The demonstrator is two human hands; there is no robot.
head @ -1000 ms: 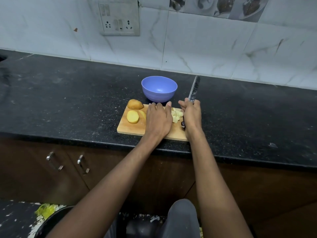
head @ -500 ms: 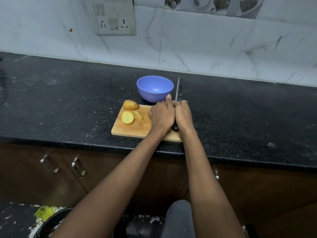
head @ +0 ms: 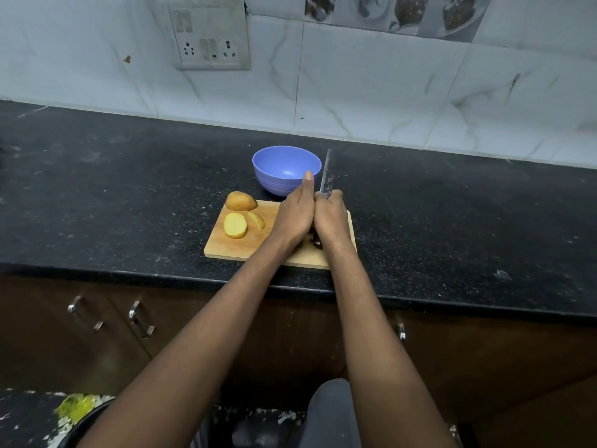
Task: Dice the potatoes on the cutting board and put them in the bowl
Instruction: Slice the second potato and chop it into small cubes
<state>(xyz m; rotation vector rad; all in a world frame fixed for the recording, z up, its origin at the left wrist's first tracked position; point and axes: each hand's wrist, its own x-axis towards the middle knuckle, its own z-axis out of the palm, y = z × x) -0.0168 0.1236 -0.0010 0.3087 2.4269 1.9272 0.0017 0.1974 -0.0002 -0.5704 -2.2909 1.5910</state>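
A wooden cutting board (head: 232, 250) lies on the black counter in front of a blue bowl (head: 284, 168). On the board's left part sit a potato half (head: 240, 201), a cut half with its face up (head: 235, 225) and a small wedge (head: 256, 220). My left hand (head: 295, 215) has straight fingers and stands on edge against my right hand (head: 331, 216), one fingertip reaching the bowl's rim. My right hand grips a knife (head: 326, 177) whose blade points away beside the bowl. The diced pieces are hidden between my hands.
The black counter (head: 129, 189) runs wide on both sides, with its front edge just below the board. A tiled wall with a socket panel (head: 210, 37) stands behind. Cabinet handles (head: 140, 320) and a bin with peelings (head: 77, 412) lie below.
My hands have closed together over the diced pieces and moved toward the bowl. The knife blade swung from slanting right to pointing straight away beside the bowl.
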